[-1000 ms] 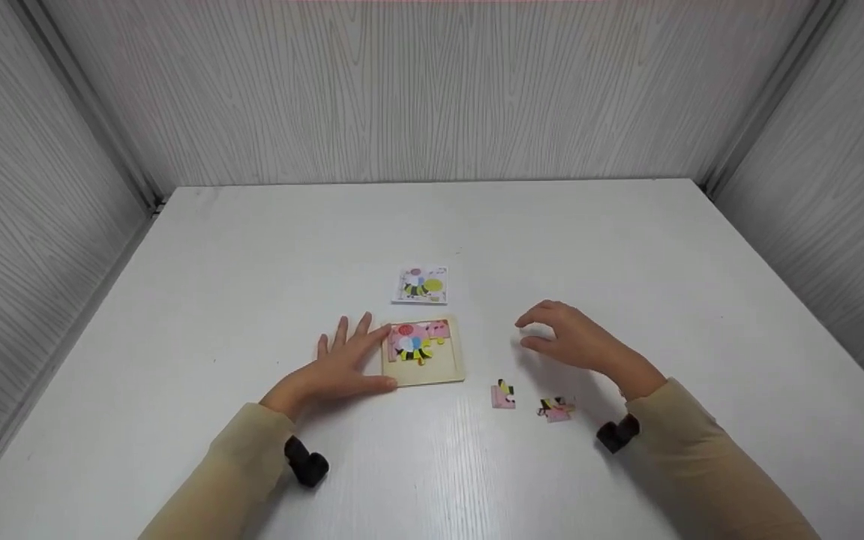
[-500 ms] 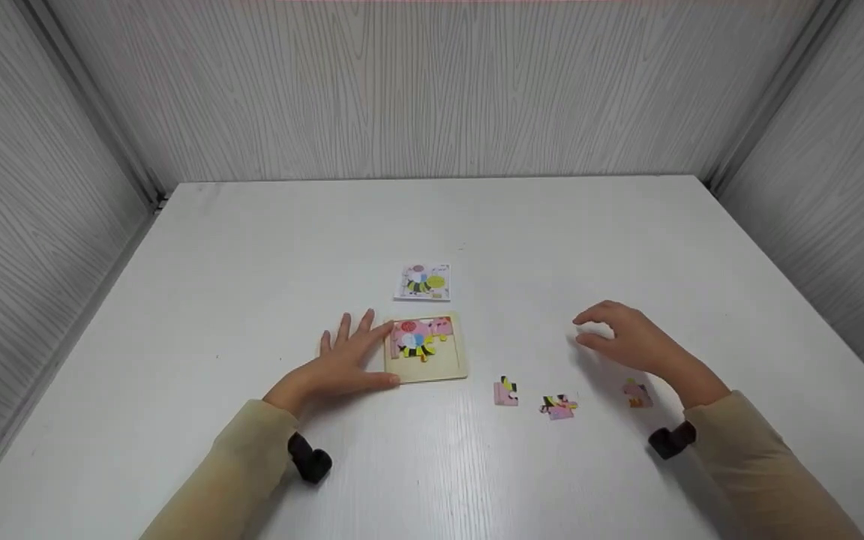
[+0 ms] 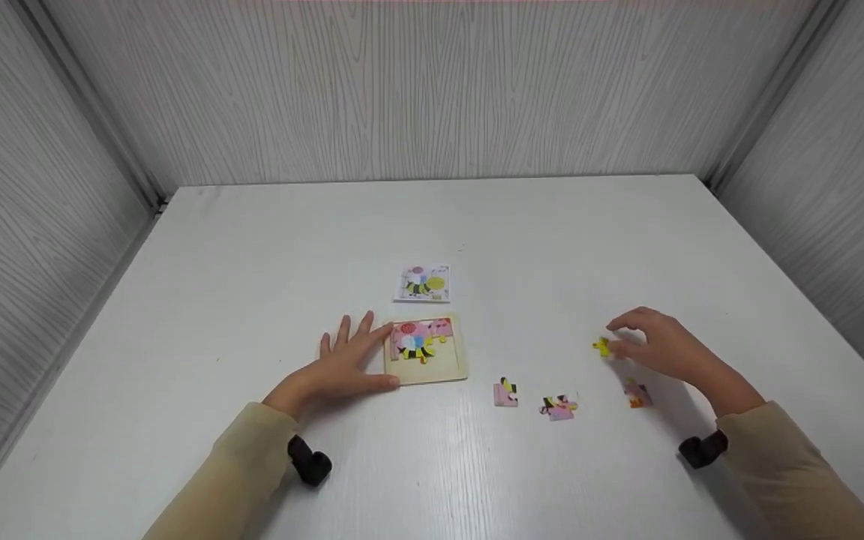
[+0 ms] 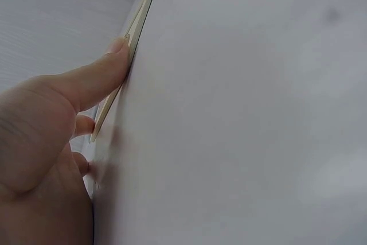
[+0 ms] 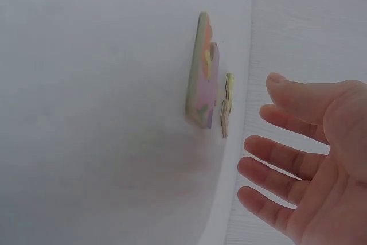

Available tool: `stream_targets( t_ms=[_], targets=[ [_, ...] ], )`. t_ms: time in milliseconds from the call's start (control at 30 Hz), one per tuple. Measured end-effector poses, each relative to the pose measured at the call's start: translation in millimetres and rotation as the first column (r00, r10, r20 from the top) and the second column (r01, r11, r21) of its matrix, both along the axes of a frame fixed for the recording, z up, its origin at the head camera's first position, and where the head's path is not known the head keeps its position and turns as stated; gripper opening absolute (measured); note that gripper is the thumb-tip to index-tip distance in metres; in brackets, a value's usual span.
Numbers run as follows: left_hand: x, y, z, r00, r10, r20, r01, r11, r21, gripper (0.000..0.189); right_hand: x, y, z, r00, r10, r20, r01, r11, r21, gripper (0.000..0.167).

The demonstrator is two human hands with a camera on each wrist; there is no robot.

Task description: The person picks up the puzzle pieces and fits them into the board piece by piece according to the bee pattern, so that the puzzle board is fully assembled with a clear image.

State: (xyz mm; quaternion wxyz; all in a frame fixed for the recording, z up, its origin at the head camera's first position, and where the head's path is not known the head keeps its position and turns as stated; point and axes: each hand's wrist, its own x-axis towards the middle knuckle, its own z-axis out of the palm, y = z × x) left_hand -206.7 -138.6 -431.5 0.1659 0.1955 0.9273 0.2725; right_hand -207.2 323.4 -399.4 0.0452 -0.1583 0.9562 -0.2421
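Note:
My left hand (image 3: 338, 369) lies with spread fingers at the left side of a square wooden puzzle board (image 3: 436, 372); its thumb and index finger touch that side. In the left wrist view the thumb (image 4: 100, 78) rests on the board's edge. Joined bee-picture pieces (image 3: 411, 343) fill the board's upper part. My right hand (image 3: 661, 346) hovers above a small yellow puzzle piece (image 3: 600, 346), its fingertips close over it. The right wrist view shows relaxed fingers with nothing between them. A pink and orange puzzle piece (image 3: 636, 394) lies on the table below that hand.
Two more loose pieces, one pink with yellow and black (image 3: 505, 394) and one striped black and yellow (image 3: 558, 407), lie right of the board. A picture card (image 3: 422, 283) lies behind the board. Grey wood-grain panels (image 3: 432, 90) enclose the white table (image 3: 289, 247).
My right hand has moved right and slightly down, to above the yellow piece. The pink and orange piece and the yellow piece have come into view. My left hand stays at the board.

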Motion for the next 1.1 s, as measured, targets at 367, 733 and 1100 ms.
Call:
stream_targets(
  t_ms=[367, 733, 1100],
  targets=[
    [0.0, -0.6, 0.5, 1.000, -0.002, 0.006, 0.002, 1.000, 0.012, 0.091, 1.0, 7.1, -4.6, 0.996, 0.081, -0.036, -0.079, 0.996, 0.052, 0.027],
    [0.8, -1.0, 0.5, 1.000, 0.000, 0.010, 0.000, 1.000, 0.012, 0.091, 0.3, 7.6, -5.9, 0.990, 0.127, -0.060, -0.123, 0.990, 0.074, 0.015],
    [1.3, -1.5, 1.0, 1.000, 0.005, 0.011, -0.005, 1.000, 0.013, 0.091, -3.0, 7.6, -9.2, 0.996, 0.081, -0.030, -0.078, 0.991, 0.105, 0.014]
  ],
)
